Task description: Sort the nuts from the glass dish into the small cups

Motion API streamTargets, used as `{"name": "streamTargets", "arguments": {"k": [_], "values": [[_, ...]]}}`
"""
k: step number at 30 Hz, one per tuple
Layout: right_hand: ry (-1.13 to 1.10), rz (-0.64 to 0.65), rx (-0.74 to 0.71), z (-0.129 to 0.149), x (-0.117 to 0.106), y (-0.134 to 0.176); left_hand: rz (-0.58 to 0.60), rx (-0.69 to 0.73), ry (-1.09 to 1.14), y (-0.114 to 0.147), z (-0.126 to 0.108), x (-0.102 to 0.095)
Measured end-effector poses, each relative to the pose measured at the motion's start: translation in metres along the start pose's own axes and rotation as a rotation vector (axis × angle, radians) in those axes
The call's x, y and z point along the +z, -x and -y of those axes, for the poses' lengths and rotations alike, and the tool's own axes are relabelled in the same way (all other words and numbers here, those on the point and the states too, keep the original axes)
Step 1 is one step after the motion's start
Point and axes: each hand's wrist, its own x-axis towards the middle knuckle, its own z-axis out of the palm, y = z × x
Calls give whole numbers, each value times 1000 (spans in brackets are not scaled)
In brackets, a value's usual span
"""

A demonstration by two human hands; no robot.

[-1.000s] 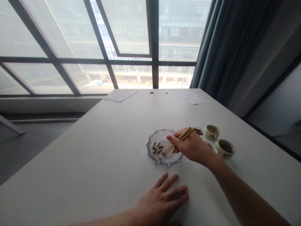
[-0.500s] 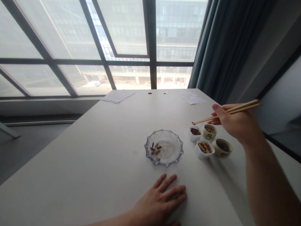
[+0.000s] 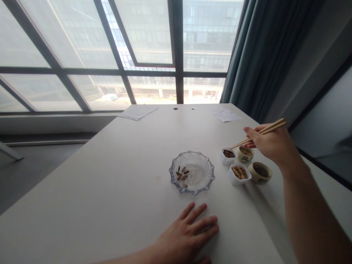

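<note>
My right hand (image 3: pixel 265 141) grips a pair of wooden chopsticks (image 3: pixel 271 127), whose tips are at the white cup of dark seeds (image 3: pixel 228 155). Whether anything is between the tips is too small to tell. Next to that cup stand a cream bowl (image 3: pixel 245 158) with pale pieces in it, a white cup of peanuts (image 3: pixel 239 176) and a second cream bowl (image 3: pixel 260 179) with dark contents. A scalloped glass dish (image 3: pixel 203 183) holds several striped seeds (image 3: pixel 181 175) on its left side. My left hand (image 3: pixel 189 233) lies flat on the table just in front of the dish, fingers spread.
The white table (image 3: pixel 110 198) reaches to the window. Papers (image 3: pixel 139 112) lie at its far left, and a crumpled sheet (image 3: pixel 227 114) at the far right. Two small round fittings sit on the far edge. A blue-grey curtain (image 3: pixel 250 55) hangs behind on the right.
My right hand has moved slightly left and the chopstick tips have come down to the white cup of dark seeds. The small dark piece seen at the tips no longer shows there. My left hand stays put.
</note>
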Motion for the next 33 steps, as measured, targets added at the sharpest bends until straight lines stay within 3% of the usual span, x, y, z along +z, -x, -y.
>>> {"name": "streamTargets", "arguments": {"k": [4, 10, 15, 19, 26, 31, 33], "values": [[-111, 78, -47, 13, 3, 14, -4, -8, 1, -1, -1, -1], [-173, 587, -121, 41, 31, 59, -8, -3, -22, 0, 0, 1], [-171, 767, -155, 52, 63, 87, -3, -15, 11, 0, 1, 4], [-160, 803, -197, 51, 77, 93, 18, -14, 38, 0, 2, 5], [-94, 757, -281, 48, 80, 97, 11, -17, 41, 0, 2, 4], [-122, 696, -218, 50, 63, 87, 12, -10, 25, 0, 1, 3], [-164, 603, -160, 48, 46, 76, 14, -9, 18, 0, 0, 2]]}}
